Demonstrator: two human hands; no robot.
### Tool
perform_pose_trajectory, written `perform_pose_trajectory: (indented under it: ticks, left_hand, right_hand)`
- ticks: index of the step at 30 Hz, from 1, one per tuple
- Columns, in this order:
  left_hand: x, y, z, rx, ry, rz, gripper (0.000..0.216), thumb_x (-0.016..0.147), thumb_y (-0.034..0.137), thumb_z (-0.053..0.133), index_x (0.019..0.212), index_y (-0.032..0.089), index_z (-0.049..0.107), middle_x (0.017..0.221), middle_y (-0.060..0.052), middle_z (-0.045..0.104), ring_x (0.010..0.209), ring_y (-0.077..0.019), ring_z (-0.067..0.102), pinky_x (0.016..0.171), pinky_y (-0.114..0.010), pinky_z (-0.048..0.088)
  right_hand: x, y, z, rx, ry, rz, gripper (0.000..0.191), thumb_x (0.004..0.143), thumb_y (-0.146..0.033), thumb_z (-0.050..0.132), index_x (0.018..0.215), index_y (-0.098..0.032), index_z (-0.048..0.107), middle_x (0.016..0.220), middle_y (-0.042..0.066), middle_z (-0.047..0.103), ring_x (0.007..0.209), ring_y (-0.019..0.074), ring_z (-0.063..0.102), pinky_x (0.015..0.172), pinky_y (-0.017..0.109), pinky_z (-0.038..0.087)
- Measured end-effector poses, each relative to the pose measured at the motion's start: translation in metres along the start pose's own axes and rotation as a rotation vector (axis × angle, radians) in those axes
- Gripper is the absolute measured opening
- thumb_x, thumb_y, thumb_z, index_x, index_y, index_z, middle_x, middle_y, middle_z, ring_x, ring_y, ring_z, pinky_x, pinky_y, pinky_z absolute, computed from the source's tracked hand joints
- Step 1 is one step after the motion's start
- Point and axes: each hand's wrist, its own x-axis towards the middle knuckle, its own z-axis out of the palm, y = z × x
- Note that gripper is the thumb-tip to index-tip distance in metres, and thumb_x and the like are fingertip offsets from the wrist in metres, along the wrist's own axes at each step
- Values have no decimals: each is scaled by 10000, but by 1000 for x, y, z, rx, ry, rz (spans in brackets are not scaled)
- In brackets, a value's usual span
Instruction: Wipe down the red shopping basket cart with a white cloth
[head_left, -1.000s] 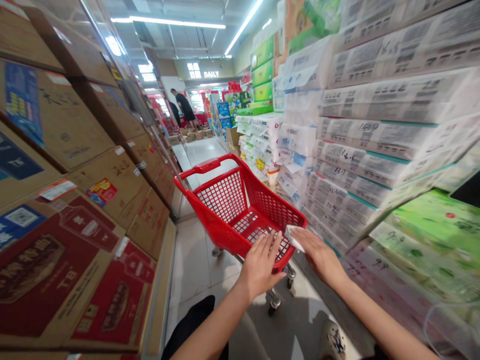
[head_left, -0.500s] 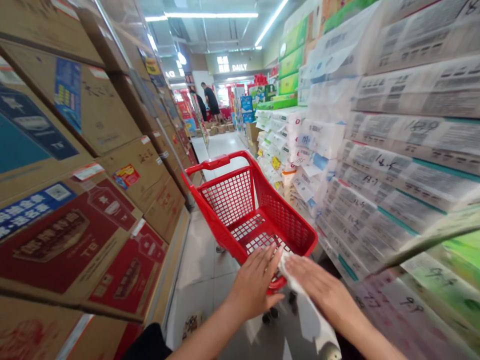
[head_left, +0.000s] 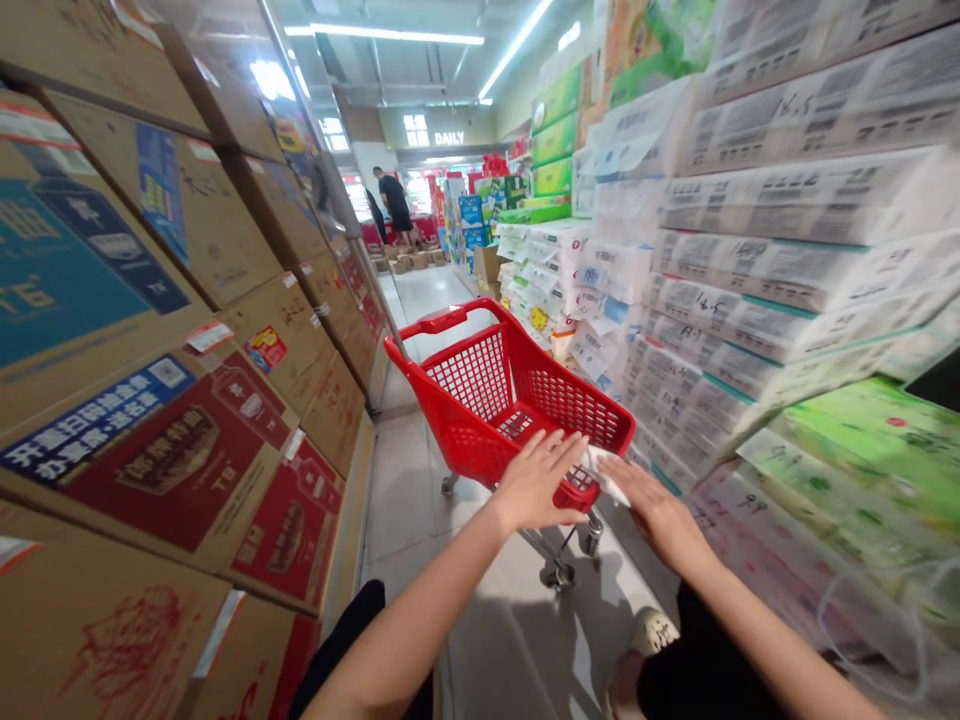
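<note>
A red plastic shopping cart (head_left: 480, 430) stands in front of me, its handle at the far end and its near end below my hands. My left hand (head_left: 541, 480) is stretched out palm down over the near rim, fingers straight and thumb apart. Beside it, my right hand (head_left: 660, 510) reaches in from the right with its fingers on a crumpled white tissue (head_left: 611, 482). This tissue lies between the fingertips of both hands. Whether either palm touches the cart rim I cannot tell.
Stacked cardboard cartons (head_left: 217, 440) line the left side. White paper packs (head_left: 750, 280) and green packs (head_left: 862, 450) are piled on the right. Farther down the tiled aisle (head_left: 405, 480), a person (head_left: 394, 200) in dark clothes stands near boxes on the floor.
Both hands have moved up in the view, with the tissue between them. More of the cart's wheels and a shoe now show below. The view has turned a little to the right.
</note>
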Motion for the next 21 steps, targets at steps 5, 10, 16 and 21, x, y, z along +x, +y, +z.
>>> perform_pose_trajectory:
  ticks: [5, 10, 16, 21]
  left_hand:
    - [-6, -42, -15, 112, -11, -204, 823, 911, 785, 498, 1595, 346, 374, 1663, -44, 381, 1519, -345, 330, 1278, -611, 67]
    - [1, -20, 1, 166, 44, -298, 817, 954, 760, 420, 1641, 348, 261, 1567, -105, 495, 1341, -362, 513, 1231, -641, 177]
    - [3, 9, 7, 192, 66, -321, 942, 919, 768, 487, 1662, 376, 61, 1650, -95, 391, 1351, -399, 508, 1218, -634, 214]
    - [14, 36, 18, 180, 69, -387, 1010, 906, 755, 526, 1668, 320, 27, 1665, -129, 360, 1389, -450, 466, 1208, -686, 193]
  right_hand:
    - [2, 15, 2, -111, 113, 217, 663, 964, -93, 408, 1605, -257, 378, 1584, 75, 501, 1465, 230, 469, 1225, 492, 407]
    - [13, -52, 30, -172, 235, 264, 703, 957, -66, 409, 1637, -210, 303, 1598, 130, 472, 1475, 267, 454, 1224, 508, 404]
    - [-17, -41, 21, -175, 249, 239, 722, 982, -78, 363, 1659, -271, 200, 1657, 55, 386, 1529, 219, 363, 1258, 502, 354]
    - [-27, -25, 13, -190, 303, 368, 635, 1001, -116, 371, 1622, -241, 339, 1586, 74, 502, 1490, 231, 434, 1227, 484, 408]
